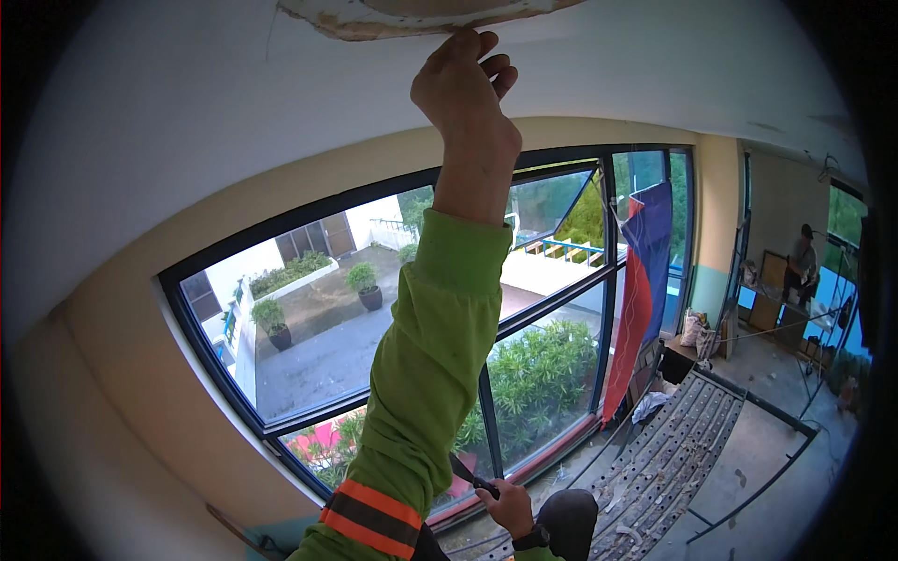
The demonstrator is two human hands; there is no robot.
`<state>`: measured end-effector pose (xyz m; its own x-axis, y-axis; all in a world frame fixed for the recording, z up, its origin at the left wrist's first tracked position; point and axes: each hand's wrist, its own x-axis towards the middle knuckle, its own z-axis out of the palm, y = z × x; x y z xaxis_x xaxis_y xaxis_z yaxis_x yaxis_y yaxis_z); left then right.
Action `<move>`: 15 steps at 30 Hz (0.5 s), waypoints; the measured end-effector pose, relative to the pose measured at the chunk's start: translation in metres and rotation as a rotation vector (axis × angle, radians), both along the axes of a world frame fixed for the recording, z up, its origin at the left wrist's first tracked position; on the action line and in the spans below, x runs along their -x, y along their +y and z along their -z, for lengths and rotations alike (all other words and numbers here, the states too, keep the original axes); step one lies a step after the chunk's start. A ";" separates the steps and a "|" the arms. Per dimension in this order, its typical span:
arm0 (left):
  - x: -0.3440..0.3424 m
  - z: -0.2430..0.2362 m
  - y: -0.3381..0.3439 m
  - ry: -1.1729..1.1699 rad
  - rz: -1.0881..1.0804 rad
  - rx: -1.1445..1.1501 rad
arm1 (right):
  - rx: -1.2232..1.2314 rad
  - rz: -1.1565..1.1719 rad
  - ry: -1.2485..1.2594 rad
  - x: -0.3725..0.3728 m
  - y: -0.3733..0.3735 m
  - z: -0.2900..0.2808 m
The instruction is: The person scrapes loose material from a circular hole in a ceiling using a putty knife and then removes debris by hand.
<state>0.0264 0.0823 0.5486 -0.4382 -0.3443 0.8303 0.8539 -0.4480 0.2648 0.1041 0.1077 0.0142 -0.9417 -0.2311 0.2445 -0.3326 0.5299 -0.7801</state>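
Ragged-edged ceiling patch (374, 23) overhead, at the top of the view, with the raised left grip (458, 84) at its brownish rim.
Seen with fingers curled at that edge (cannot tell whether pinching it); lower down, with the right grip (511, 510) closed around the dark handle of a bladed tool (485, 487), blade angled up to the left; beyond, a dark-framed window (493, 402) with one pane tilted open, beside a hanging red-and-blue cloth (645, 252); to the lower right, perforated planks (669, 439) strewn with debris; farther back, another person (803, 266).
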 end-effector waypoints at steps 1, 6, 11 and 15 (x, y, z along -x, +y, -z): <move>0.000 -0.001 0.000 -0.015 0.009 -0.012 | 0.005 0.007 -0.005 -0.001 0.000 -0.001; -0.003 -0.006 0.008 -0.040 0.060 -0.073 | 0.008 0.004 0.002 0.001 0.000 0.003; -0.004 -0.013 0.020 -0.092 0.201 -0.197 | 0.022 -0.010 -0.011 0.000 0.001 0.001; -0.006 -0.011 0.016 -0.065 0.265 -0.197 | 0.000 -0.002 -0.029 0.001 0.001 0.001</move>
